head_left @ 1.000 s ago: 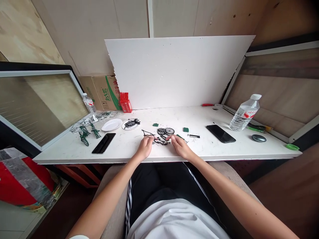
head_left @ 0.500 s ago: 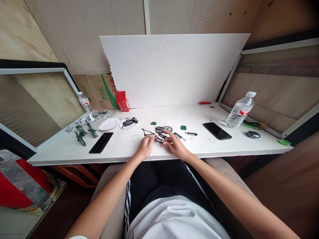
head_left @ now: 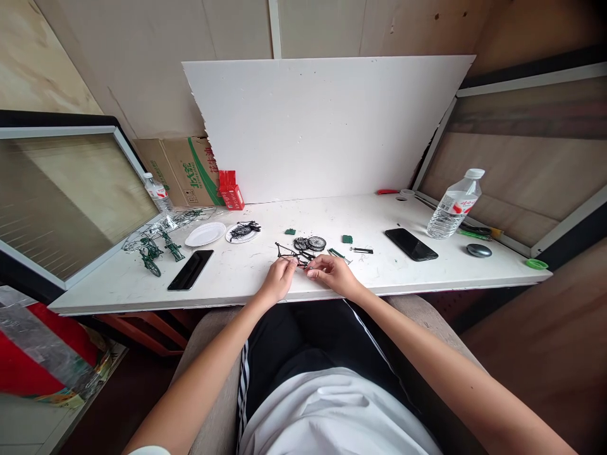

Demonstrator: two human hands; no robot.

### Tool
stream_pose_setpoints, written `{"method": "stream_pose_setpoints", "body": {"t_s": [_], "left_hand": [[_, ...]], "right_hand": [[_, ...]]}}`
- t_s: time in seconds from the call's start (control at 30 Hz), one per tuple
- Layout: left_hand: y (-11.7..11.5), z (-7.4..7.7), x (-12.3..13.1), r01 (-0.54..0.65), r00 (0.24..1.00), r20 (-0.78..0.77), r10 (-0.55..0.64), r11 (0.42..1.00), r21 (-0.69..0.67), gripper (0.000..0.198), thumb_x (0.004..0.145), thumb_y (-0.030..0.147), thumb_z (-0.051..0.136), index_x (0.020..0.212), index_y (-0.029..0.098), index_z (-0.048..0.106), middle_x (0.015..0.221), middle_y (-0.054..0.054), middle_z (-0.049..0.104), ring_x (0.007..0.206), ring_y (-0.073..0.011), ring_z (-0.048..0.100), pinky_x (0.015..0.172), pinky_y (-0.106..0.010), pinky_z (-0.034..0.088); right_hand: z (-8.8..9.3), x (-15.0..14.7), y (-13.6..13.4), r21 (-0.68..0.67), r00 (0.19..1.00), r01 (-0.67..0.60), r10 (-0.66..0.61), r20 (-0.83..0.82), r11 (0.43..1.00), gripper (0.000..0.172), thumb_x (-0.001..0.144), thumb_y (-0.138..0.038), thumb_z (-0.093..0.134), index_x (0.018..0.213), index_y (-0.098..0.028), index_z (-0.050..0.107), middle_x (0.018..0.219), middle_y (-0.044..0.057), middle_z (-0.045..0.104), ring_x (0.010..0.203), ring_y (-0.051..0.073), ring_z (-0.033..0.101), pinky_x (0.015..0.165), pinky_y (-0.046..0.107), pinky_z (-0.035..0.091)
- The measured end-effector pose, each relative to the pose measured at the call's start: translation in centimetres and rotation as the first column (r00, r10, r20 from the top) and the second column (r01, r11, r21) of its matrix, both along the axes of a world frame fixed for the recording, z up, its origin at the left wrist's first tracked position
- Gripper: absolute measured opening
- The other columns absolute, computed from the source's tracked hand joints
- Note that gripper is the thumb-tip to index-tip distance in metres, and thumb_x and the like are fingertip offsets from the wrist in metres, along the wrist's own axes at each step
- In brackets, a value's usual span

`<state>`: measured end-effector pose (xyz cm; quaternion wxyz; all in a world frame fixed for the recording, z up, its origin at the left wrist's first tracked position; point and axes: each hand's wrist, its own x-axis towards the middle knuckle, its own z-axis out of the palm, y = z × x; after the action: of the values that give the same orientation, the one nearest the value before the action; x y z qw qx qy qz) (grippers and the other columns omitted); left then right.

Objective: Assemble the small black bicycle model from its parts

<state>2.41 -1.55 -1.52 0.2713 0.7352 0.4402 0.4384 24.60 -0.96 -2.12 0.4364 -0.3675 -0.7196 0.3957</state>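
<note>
Between my hands is a thin black model bicycle frame, near the table's front edge. My left hand pinches the frame's lower part between thumb and fingers. On the other side, my right hand has its thumb and fingertips closed at the frame's right end; any small part in them is hidden. Just beyond lie black spoked toy wheels. Small green pieces and a short black strip rest to the right of the wheels.
To the left are a phone, a white plate, a plate of black parts and green model bicycles. To the right stand a water bottle, a second phone and a grey mouse. A white board stands behind.
My right hand's fingers, raised and spread over the frame before, have drawn down and closed at its right end. My left hand keeps its hold, and the frame has shifted slightly.
</note>
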Motion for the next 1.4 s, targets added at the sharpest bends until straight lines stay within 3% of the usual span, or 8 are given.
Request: {"method": "stream_pose_setpoints", "body": {"t_s": [0.1,0.27,0.43,0.57,0.83,1.07,1.2,1.4], "left_hand": [[0.1,-0.2,0.0,0.012,1.0,-0.01,-0.012,1.0,0.007,0.044,0.109,0.048,0.04,0.084,0.021,0.066,0.097,-0.011,0.074,0.104,-0.028,0.068,0.1,-0.04,0.051],[0.2,-0.3,-0.1,0.008,1.0,-0.003,-0.008,1.0,0.011,0.042,0.108,0.046,0.041,0.086,0.021,0.067,0.102,-0.012,0.075,0.109,-0.0284,0.068,0.101,-0.04,0.05],[0.0,-0.2,0.0,-0.004,1.0,-0.012,0.004,1.0,-0.002,0.041,0.108,0.045,0.042,0.09,0.021,0.069,0.106,-0.012,0.077,0.11,-0.0288,0.068,0.101,-0.04,0.05],[0.0,-0.4,0.1,-0.005,0.999,-0.036,0.006,1.0,0.009,0.039,0.107,0.045,0.045,0.089,0.021,0.068,0.104,-0.013,0.076,0.108,-0.0301,0.068,0.099,-0.042,0.051],[0.1,-0.9,0.1,-0.034,0.994,-0.107,0.038,0.999,0.038,0.038,0.108,0.046,0.045,0.094,0.021,0.071,0.106,-0.014,0.075,0.109,-0.0313,0.068,0.102,-0.045,0.05],[-0.7,-0.5,0.3,0.005,0.979,-0.202,0.018,0.993,0.117,0.042,0.111,0.042,0.037,0.086,0.023,0.065,0.092,-0.012,0.072,0.103,-0.0307,0.066,0.107,-0.047,0.05],[-1.1,-0.4,0.5,0.006,0.975,-0.22,0.027,0.989,0.149,0.035,0.11,0.036,0.038,0.095,0.022,0.067,0.106,-0.014,0.073,0.116,-0.0329,0.064,0.115,-0.052,0.047],[-1.2,-0.8,0.5,0.053,0.955,-0.296,0.013,0.975,0.216,0.038,0.113,0.032,0.032,0.111,0.02,0.067,0.121,-0.016,0.068,0.126,-0.0317,0.06,0.113,-0.053,0.05]], "right_hand": [[0.2,0.1,0.0,0.018,1.0,-0.023,0.023,0.009,1.0,0.037,0.093,-0.055,0.076,0.103,-0.02,0.08,0.094,0.01,0.082,0.086,0.027,0.077,0.082,0.04,0.06],[0.3,0.2,0.1,0.079,1.0,0.003,-0.004,0.013,0.997,0.037,0.097,-0.054,0.071,0.109,-0.021,0.083,0.106,0.012,0.081,0.094,0.028,0.075,0.086,0.041,0.059],[-0.3,0.2,0.4,-0.092,0.993,-0.086,0.077,-0.095,0.992,0.047,0.088,-0.056,0.082,0.116,-0.02,0.077,0.096,0.009,0.081,0.072,0.023,0.075,0.075,0.039,0.062],[-0.6,0.3,0.5,-0.138,0.986,-0.121,0.102,-0.135,0.983,0.045,0.083,-0.057,0.086,0.104,-0.018,0.075,0.09,0.008,0.081,0.07,0.022,0.077,0.071,0.036,0.062],[-0.6,0.4,0.6,-0.111,0.987,-0.104,0.089,-0.133,0.988,0.045,0.083,-0.058,0.086,0.103,-0.018,0.077,0.088,0.007,0.079,0.069,0.021,0.076,0.07,0.035,0.061],[-0.4,0.4,0.5,-0.12,0.982,-0.108,0.087,-0.166,0.987,0.041,0.079,-0.055,0.09,0.095,-0.019,0.079,0.082,0.007,0.077,0.069,0.023,0.073,0.07,0.038,0.061],[0.1,0.3,0.3,-0.133,0.982,-0.101,0.076,-0.175,0.986,0.036,0.075,-0.05,0.093,0.088,-0.018,0.082,0.077,0.006,0.077,0.065,0.02,0.069,0.064,0.034,0.058],[0.8,0.3,0.0,-0.128,0.985,-0.086,0.065,-0.16,0.988,0.037,0.069,-0.05,0.096,0.079,-0.018,0.081,0.073,0.005,0.075,0.057,0.015,0.06,0.053,0.029,0.05]]}}
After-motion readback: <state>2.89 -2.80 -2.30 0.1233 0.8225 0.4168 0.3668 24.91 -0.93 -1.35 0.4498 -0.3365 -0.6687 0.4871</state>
